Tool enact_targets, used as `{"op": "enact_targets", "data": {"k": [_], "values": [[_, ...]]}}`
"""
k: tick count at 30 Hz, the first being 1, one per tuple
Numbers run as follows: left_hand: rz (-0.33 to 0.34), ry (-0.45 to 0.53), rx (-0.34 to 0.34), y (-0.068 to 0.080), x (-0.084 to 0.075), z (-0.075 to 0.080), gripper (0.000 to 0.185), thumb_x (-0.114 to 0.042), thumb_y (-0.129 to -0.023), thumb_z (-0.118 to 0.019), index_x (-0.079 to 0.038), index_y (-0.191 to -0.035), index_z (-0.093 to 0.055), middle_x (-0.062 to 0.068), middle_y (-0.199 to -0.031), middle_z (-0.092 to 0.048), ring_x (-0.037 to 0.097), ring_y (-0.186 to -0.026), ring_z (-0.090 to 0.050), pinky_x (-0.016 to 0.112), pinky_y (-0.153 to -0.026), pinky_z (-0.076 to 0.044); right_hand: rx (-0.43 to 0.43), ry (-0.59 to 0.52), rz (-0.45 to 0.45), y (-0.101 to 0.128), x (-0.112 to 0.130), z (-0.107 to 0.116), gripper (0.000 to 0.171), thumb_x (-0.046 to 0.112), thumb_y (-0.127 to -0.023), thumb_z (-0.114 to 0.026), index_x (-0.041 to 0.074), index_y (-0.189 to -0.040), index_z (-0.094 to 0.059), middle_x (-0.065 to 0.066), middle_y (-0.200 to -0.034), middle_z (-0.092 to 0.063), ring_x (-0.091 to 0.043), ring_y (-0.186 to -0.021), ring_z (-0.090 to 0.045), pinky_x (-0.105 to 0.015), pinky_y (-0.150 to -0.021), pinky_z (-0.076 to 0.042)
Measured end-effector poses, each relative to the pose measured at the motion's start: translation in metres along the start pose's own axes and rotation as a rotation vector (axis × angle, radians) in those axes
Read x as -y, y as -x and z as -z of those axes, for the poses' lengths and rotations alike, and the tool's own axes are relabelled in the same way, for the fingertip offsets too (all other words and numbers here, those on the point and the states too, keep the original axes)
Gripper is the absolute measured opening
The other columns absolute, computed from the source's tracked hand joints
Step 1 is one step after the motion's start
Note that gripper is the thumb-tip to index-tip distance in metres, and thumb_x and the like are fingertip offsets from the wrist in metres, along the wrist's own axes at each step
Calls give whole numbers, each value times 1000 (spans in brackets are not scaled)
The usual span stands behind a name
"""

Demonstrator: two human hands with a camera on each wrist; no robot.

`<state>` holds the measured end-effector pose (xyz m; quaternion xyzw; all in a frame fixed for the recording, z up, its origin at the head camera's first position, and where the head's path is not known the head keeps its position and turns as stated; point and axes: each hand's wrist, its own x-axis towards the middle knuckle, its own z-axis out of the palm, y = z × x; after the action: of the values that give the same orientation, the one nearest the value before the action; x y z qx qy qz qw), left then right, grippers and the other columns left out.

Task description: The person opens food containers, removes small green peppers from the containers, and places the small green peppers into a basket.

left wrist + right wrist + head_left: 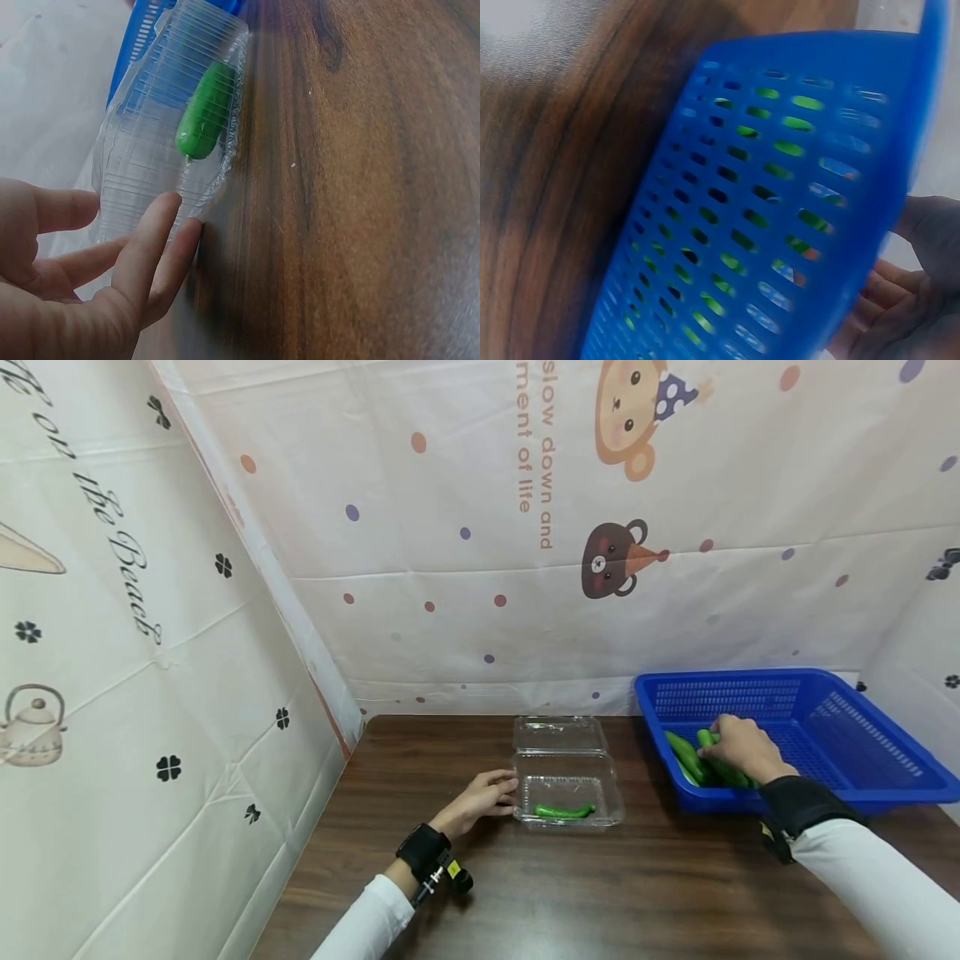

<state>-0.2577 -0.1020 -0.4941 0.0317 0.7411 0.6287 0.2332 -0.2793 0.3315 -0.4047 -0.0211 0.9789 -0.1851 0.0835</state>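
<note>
A clear plastic clamshell box (609,781) lies with its lid raised, holding one slim green pepper (564,812). My left hand (483,799) is at the box's left side. In the left wrist view its extended fingers (154,225) touch the clear wall, and the pepper (205,112) shows through the plastic. My right hand (746,750) reaches into a blue plastic basket (892,777), fingers bent down over green peppers (686,757) in its left part. In the right wrist view the basket wall (727,172) hides the fingertips; I cannot tell whether they grip a pepper.
Both box and basket stand on a dark wood-grain table (465,902). A white printed sheet (450,635) hangs behind the table, with another along the left side. The basket's raised rim (892,797) passes beneath my right wrist.
</note>
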Motion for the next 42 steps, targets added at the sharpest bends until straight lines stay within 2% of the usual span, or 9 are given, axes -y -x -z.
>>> {"op": "enact_targets", "data": {"k": [5, 11, 19, 22, 25, 26, 32, 38, 42], "values": [[-5, 4, 0, 0, 0, -2, 45, -19, -108, -52, 1, -149, -48, 24, -141, -53, 20, -103, -65, 31, -92, -63, 24, -6, 8, 2, -4, -7, 48, 21, -89, -78, -15, -115, -60, -40, -116, -62, -44, -86, -65, -48, -63, -57], [-15, -8, -5, 0, 2, -4, 45, -18, -108, -53, 1, -148, -49, 25, -141, -54, 20, -103, -66, 32, -92, -63, 15, 7, -7, 5, -5, -11, 32, 22, -88, -79, -1, -90, -57, -16, -81, -55, -27, -70, -53, -37, -57, -44], [-27, -18, -14, 0, 3, -5, 45, -18, -108, -53, 2, -148, -49, 23, -139, -55, 20, -103, -66, 33, -92, -63, -39, 30, 2, 11, -7, -11, 29, 24, -96, -68, -4, -87, -68, -12, -71, -57, -23, -63, -51, -33, -52, -38], [-30, -18, -15, 0, 4, -5, 45, -18, -108, -53, 2, -148, -49, 23, -138, -55, 20, -103, -65, 33, -92, -63, -145, 31, 43, 12, -6, -12, 28, 20, -98, -63, -6, -91, -71, -26, -83, -63, -30, -65, -59, -33, -48, -41], [-31, -22, -16, 0, 5, -6, 45, -19, -108, -53, 1, -148, -49, 23, -138, -55, 22, -104, -65, 33, -92, -63, -278, 39, 102, 13, 0, -10, 33, 18, -98, -64, -10, -115, -71, -40, -119, -58, -45, -85, -64, -38, -49, -48], [-32, -25, -14, 0, 6, -6, 45, -19, -108, -53, 1, -148, -49, 23, -139, -55, 22, -105, -65, 33, -92, -63, -321, 44, 121, 13, 4, -9, 35, 18, -98, -65, -10, -117, -70, -41, -122, -56, -49, -91, -63, -41, -50, -50], [-33, -31, -18, 4, 8, -4, 46, -19, -108, -53, 1, -149, -47, 23, -141, -54, 23, -107, -66, 34, -92, -63, -462, 34, 214, 18, 47, 3, 41, 21, -98, -67, -11, -124, -66, -39, -125, -53, -52, -100, -60, -53, -60, -57], [-35, -14, -35, 6, 6, -5, 46, -18, -108, -52, 4, -149, -46, 25, -136, -55, 20, -101, -65, 31, -89, -63, -543, 10, 326, 25, 92, 13, 36, 21, -97, -70, -5, -122, -70, -32, -121, -59, -45, -94, -64, -44, -50, -55], [-23, -8, -40, 5, 5, -11, 46, -18, -108, -52, 3, -149, -46, 24, -138, -54, 21, -103, -65, 32, -90, -63, -592, 18, 421, 29, 108, 7, 32, 19, -94, -74, -3, -118, -73, -27, -115, -63, -40, -92, -65, -45, -53, -56]]}}
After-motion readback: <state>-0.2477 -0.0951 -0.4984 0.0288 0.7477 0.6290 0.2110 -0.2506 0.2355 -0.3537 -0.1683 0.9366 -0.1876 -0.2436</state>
